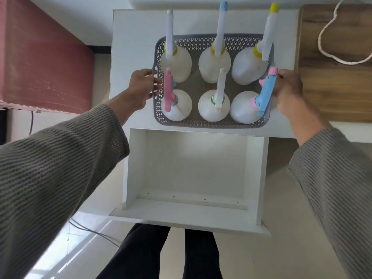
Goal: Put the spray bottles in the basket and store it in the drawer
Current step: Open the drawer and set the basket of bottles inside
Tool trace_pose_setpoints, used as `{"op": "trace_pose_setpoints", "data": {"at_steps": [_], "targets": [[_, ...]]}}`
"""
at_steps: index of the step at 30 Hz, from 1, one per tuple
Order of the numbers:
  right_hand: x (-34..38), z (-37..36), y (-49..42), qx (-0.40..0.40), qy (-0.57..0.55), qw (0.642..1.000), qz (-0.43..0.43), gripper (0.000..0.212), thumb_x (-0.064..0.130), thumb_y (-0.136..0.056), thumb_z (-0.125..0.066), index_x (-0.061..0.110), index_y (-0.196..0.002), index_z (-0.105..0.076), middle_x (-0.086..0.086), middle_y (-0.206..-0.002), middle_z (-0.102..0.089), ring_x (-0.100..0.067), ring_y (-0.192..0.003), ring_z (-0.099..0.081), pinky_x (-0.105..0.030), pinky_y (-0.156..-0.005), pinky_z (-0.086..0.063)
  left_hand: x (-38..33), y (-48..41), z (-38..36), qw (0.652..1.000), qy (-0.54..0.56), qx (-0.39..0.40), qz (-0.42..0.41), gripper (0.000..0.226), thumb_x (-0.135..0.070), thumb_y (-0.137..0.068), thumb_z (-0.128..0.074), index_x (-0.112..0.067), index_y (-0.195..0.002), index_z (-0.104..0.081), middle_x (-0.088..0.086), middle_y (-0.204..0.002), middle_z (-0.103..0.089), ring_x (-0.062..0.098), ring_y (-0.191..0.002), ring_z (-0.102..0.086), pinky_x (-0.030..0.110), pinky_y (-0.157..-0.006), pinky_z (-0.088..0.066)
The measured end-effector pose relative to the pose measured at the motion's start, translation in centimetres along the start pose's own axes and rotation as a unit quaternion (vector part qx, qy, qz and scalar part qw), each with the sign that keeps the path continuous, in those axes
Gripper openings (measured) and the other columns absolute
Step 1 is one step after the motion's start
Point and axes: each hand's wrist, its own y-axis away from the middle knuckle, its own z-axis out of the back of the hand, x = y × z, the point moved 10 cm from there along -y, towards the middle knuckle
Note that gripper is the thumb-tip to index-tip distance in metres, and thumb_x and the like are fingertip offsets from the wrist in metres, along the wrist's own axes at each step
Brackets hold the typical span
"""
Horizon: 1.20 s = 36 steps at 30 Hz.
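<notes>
A grey perforated basket (201, 122) stands on top of a white cabinet (132, 33). Inside it stand several white spray bottles upright in two rows, among them one with a pink sprayer (168, 91), one with a white sprayer (219, 87) and one with a blue and pink sprayer (265, 93). My left hand (142, 87) grips the basket's left handle. My right hand (287, 87) is closed at the basket's right edge; its handle is hidden behind the blue sprayer. Below the cabinet top, a white drawer (132, 168) is pulled out and holds nothing.
A wooden surface (334, 87) with a loop of white cord (330, 31) lies to the right of the cabinet. A reddish-brown block (44, 63) is on the left. Cables (90, 230) run over the tiled floor. My legs (161, 254) are below the drawer front.
</notes>
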Motion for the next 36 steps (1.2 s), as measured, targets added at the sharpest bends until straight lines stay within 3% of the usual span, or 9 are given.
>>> {"op": "trace_pose_setpoints", "data": {"at_steps": [4,11,14,17,21,23,27,34,36], "targets": [[-2.5,-0.2,2.7,0.012,-0.079,0.996,-0.039,0.033,0.004,-0.096,-0.057,0.022,-0.069,-0.063,0.006,-0.064,-0.065,-0.022,-0.073,-0.07,-0.038,-0.082,-0.062,1.8,1.8,1.0,1.0,0.022,0.002,-0.007,0.028,0.002,-0.099,-0.039,-0.011,-0.112,-0.061,0.004,-0.081,-0.063,0.02,-0.074,-0.059,0.034,-0.07,-0.051],[-6.8,-1.2,8.7,0.014,-0.091,0.995,-0.037,0.027,0.006,-0.098,-0.049,0.017,-0.079,-0.064,0.001,-0.076,-0.062,-0.026,-0.086,-0.062,-0.056,-0.097,-0.055,6.2,6.0,3.3,1.0,0.02,-0.001,-0.006,0.028,-0.002,-0.102,-0.039,-0.013,-0.112,-0.062,0.0,-0.077,-0.064,0.016,-0.068,-0.06,0.032,-0.068,-0.052],[-8.7,-1.4,11.6,0.001,-0.126,0.991,-0.049,0.023,0.003,-0.099,-0.047,0.008,-0.092,-0.069,0.003,-0.072,-0.062,-0.018,-0.073,-0.06,-0.041,-0.09,-0.059,8.7,8.1,4.2,0.999,0.032,0.011,-0.001,0.026,-0.004,-0.104,-0.038,-0.011,-0.116,-0.06,0.002,-0.08,-0.065,0.015,-0.066,-0.06,0.031,-0.064,-0.05],[-10.6,-2.0,15.2,0.008,-0.127,0.99,-0.063,0.03,0.004,-0.1,-0.046,0.014,-0.081,-0.066,0.0,-0.073,-0.06,-0.015,-0.07,-0.056,-0.042,-0.09,-0.054,11.4,10.3,5.5,1.0,0.028,0.008,0.005,0.027,-0.005,-0.104,-0.038,-0.015,-0.112,-0.062,-0.001,-0.079,-0.065,0.004,-0.057,-0.059,0.022,-0.056,-0.048],[-13.2,-2.4,19.9,-0.001,-0.139,0.987,-0.081,0.025,0.004,-0.103,-0.045,0.002,-0.108,-0.069,0.001,-0.075,-0.058,-0.013,-0.071,-0.054,-0.023,-0.075,-0.051,15.5,13.1,7.2,1.0,0.024,0.008,0.014,0.028,-0.005,-0.104,-0.039,-0.013,-0.114,-0.063,0.002,-0.081,-0.066,0.01,-0.065,-0.058,0.027,-0.063,-0.047],[-14.6,-2.7,22.0,-0.003,-0.136,0.987,-0.085,0.025,0.004,-0.102,-0.045,0.003,-0.11,-0.069,0.001,-0.074,-0.057,-0.011,-0.068,-0.052,-0.017,-0.068,-0.048,17.5,14.3,7.9,1.0,0.024,0.011,0.016,0.029,-0.005,-0.105,-0.038,-0.013,-0.118,-0.063,0.003,-0.083,-0.067,0.009,-0.064,-0.059,0.029,-0.065,-0.048],[-17.9,-4.0,25.1,-0.002,-0.145,0.982,-0.122,0.025,0.005,-0.102,-0.046,0.007,-0.109,-0.07,0.001,-0.074,-0.057,-0.011,-0.068,-0.051,-0.028,-0.075,-0.046,21.0,16.0,8.6,0.999,0.016,0.021,0.019,0.032,-0.004,-0.104,-0.038,-0.015,-0.122,-0.062,0.005,-0.084,-0.067,0.002,-0.058,-0.062,0.028,-0.067,-0.05],[-22.0,-5.9,25.8,-0.015,-0.127,0.984,-0.121,0.026,0.005,-0.101,-0.046,0.013,-0.109,-0.069,0.004,-0.073,-0.057,-0.008,-0.064,-0.05,-0.015,-0.064,-0.045,25.8,15.8,8.0,0.999,0.0,0.028,0.039,0.03,-0.006,-0.105,-0.038,-0.01,-0.124,-0.06,0.009,-0.089,-0.069,0.014,-0.068,-0.066,0.031,-0.075,-0.056],[-23.4,-6.8,25.3,-0.015,-0.121,0.985,-0.125,0.024,0.006,-0.101,-0.046,0.013,-0.107,-0.069,0.004,-0.072,-0.056,-0.01,-0.064,-0.049,-0.019,-0.067,-0.045,27.2,15.1,7.5,0.999,-0.004,0.025,0.045,0.029,-0.005,-0.105,-0.037,-0.008,-0.125,-0.059,0.012,-0.091,-0.068,0.016,-0.07,-0.065,0.028,-0.073,-0.056]]}}
